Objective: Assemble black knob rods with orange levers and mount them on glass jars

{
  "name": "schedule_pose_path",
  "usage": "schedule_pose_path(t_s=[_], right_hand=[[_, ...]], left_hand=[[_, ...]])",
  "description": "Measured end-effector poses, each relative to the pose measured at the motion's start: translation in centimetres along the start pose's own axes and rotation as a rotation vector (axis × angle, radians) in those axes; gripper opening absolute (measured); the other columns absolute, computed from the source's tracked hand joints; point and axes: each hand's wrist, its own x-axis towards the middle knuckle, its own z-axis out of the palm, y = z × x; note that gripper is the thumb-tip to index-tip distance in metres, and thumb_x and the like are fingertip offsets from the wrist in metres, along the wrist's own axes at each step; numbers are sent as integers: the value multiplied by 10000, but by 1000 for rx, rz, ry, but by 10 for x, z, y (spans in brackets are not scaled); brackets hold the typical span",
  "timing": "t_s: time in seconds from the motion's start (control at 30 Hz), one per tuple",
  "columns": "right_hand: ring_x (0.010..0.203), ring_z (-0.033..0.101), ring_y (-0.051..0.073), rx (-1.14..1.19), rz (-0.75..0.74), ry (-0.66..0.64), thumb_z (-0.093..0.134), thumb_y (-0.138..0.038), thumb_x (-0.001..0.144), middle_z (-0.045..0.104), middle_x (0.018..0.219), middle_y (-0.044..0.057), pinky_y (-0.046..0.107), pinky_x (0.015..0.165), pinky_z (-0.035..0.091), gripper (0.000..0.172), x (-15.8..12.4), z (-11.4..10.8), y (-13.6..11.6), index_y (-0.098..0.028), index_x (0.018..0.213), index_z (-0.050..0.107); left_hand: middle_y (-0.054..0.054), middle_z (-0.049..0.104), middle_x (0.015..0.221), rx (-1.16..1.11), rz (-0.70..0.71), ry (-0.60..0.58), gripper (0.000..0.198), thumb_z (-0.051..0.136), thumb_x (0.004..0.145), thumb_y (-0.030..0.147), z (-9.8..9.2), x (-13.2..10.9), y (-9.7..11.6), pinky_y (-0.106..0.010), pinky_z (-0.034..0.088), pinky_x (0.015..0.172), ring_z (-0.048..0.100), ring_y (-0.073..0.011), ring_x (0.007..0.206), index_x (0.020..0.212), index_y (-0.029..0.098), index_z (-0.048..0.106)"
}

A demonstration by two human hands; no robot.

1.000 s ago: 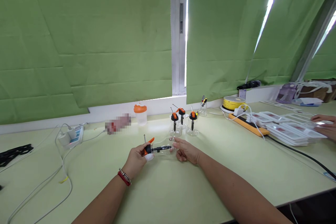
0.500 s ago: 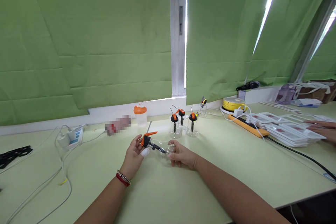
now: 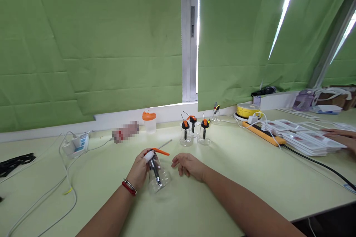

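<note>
My left hand point(image 3: 139, 170) grips the black and orange top of a small clear bottle point(image 3: 158, 181), which stands nearly upright on the pale green table point(image 3: 194, 207). A thin metal nozzle sticks out from the top toward the right. My right hand point(image 3: 188, 165) hovers just right of the bottle with its fingers loosely spread and nothing in them. Three similar bottles point(image 3: 194, 130) with orange and black tops stand a little farther back.
A clear cup with an orange lid point(image 3: 149, 121) stands near the wall. A power strip point(image 3: 75, 143) with white cables lies at the left. An orange power strip point(image 3: 263, 132), a yellow round case point(image 3: 246, 109) and stacked white packets point(image 3: 303, 137) lie at the right, where another person's hand point(image 3: 340, 137) rests.
The bottle has swung from lying sideways between both hands to upright under my left hand. My right hand has let go of it and drawn slightly away.
</note>
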Motion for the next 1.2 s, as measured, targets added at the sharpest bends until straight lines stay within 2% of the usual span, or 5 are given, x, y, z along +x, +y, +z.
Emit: schedule_pose_path(t_s=[0.13,0.33,0.7,0.97,1.2], right_hand=[[411,453,74,165,101,223,370,-636,819,591,645,24,195,354,273,516,7,-9,5,-149,810,539],[335,325,47,150,135,280,452,-545,816,435,436,-64,180,338,200,402,9,-9,7,-176,659,483],[386,368,42,165,60,264,646,-368,689,511,507,-56,174,369,252,233,8,-11,8,-164,738,546],[360,395,61,151,78,260,538,-546,754,533,501,-20,189,325,280,403,8,-11,7,-150,683,538],[370,404,51,148,82,279,651,-474,692,528,515,-46,175,335,302,338,9,-11,7,-159,731,535]], left_hand=[[9,571,647,-1,-93,-65,236,601,740,349,6,-3,-4,-296,483,463,536,-124,450,868,165,525],[15,562,618,29,-153,-121,229,616,734,350,12,-5,-9,-277,465,444,528,-122,434,838,164,532],[28,534,585,20,-193,-162,224,591,750,378,9,-5,-11,-304,471,447,504,-131,441,825,187,501],[21,531,581,25,-189,-162,245,604,733,397,9,-6,-8,-294,462,436,496,-130,440,808,184,509],[27,534,579,37,-191,-168,236,596,742,401,9,-6,-10,-301,472,437,500,-131,440,798,189,508]])
